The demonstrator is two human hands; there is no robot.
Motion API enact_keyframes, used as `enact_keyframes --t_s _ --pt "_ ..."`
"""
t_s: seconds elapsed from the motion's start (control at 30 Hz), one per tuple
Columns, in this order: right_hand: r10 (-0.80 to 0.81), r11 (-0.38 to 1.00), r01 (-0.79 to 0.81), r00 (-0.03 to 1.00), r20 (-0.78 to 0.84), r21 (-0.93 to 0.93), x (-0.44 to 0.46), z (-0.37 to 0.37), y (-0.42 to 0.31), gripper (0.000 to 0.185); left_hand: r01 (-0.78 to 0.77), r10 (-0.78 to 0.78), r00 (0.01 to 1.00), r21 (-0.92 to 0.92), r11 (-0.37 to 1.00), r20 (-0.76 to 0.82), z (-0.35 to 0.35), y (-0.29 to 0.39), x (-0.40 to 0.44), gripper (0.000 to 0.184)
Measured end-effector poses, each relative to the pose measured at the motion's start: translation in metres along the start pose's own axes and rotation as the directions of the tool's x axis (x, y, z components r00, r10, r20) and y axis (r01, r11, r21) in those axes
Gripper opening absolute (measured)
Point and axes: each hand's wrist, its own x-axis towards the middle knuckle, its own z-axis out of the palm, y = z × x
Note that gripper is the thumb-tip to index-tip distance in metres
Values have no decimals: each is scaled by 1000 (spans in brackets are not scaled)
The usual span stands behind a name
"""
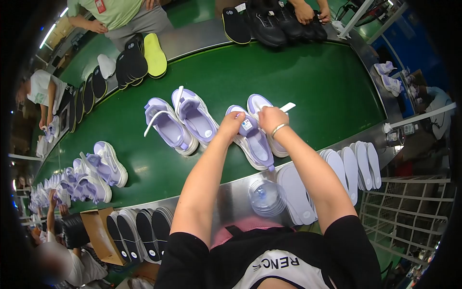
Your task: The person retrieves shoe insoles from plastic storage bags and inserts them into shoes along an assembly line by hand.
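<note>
Shoes (pixel 255 145), left hand (pixel 232 123) pinching tongue (pixel 247 125), right hand (pixel 273 119) curled

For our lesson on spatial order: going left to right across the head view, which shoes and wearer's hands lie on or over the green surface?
Clustered lilac shoes → unheld lilac pair → left hand → right hand.

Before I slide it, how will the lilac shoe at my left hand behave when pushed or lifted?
The lilac shoe should resist rolling, given its thick white sole. Its tongue may flop, since it looks folded forward. It's probably light for its size, as its opening looks hollow.
</note>
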Motion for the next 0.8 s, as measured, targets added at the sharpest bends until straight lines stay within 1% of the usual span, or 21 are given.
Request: enact_keyframes --t_s 0.07,0.1,0.13,0.17,0.2,0.23,0.27,0.33,0.37,0.4,0.47,0.5,0.53,0.6,0.63,0.7,0.73,0.8 --pt "149 972 -164 984 97 169 13 9 19 30 -20 17 996 -34 999 -84 1 -2 -5 34" --pt "172 952 -206 972 160 226 17 11 26 30 -4 2 999 -38 999 -50 -1 -2 -7 37" --pt "179 951 -212 971 159 225 15 8 26 30 -4 2 999 -36 999 -43 -1 -2 -7 37" --pt "91 897 -156 981 172 414 10 6 28 29 -43 42 997 -27 999 -63 -1 -4 -9 37" --pt "7 805 -103 987 163 585 3 2 33 29 -84 82 994 -18 996 -78 1 -6 -9 38" --pt "49 667 -131 990 132 733 -13 -22 24 27 -95 98 991 38 995 -86 2 -3 -12 37" --pt "20 721 90 988 -150 687 -17 -20 34 21 -121 124 990 42 992 -74 3 -2 -15 34" --pt "133 821 -14 977 -168 571 -31 -35 60 18 -125 130 988 68 990 -81 6 4 -25 30" --pt "177 907 -110 975 -133 406 -37 -40 71 18 -188 192 978 64 980 -76 7 -3 -27 29" --pt "209 938 -230 972 106 261 -42 -47 80 21 -189 193 978 66 980 -74 10 -7 -26 29" --pt "40 997 -49 988 151 53 -49 -30 91 30 -241 254 953 94 966 -168 17 -16 -27 31" --pt "-4 996 -4 995 97 85 -52 -22 89 45 -319 352 913 176 931 -207 18 -32 -21 33" --pt "-174 980 185 977 -124 77 -51 -14 85 50 -286 325 920 191 939 -218 21 -31 -26 36" --pt "-396 915 402 909 -133 23 -39 -6 85 40 -436 511 834 317 842 -210 26 -29 -39 41" --pt "-397 914 404 907 -140 31 -32 -6 84 40 -434 513 833 328 839 -209 29 -31 -45 41" --pt "-431 901 430 902 3 50 -15 -9 83 29 -390 521 817 430 814 -246 34 -35 -56 46" --pt "-355 933 347 932 80 91 -4 -12 82 23 -388 522 817 438 811 -244 34 -37 -59 46" --pt "-218 936 142 952 213 323 19 -4 84 24 -375 519 815 449 811 -257 35 -41 -62 50"
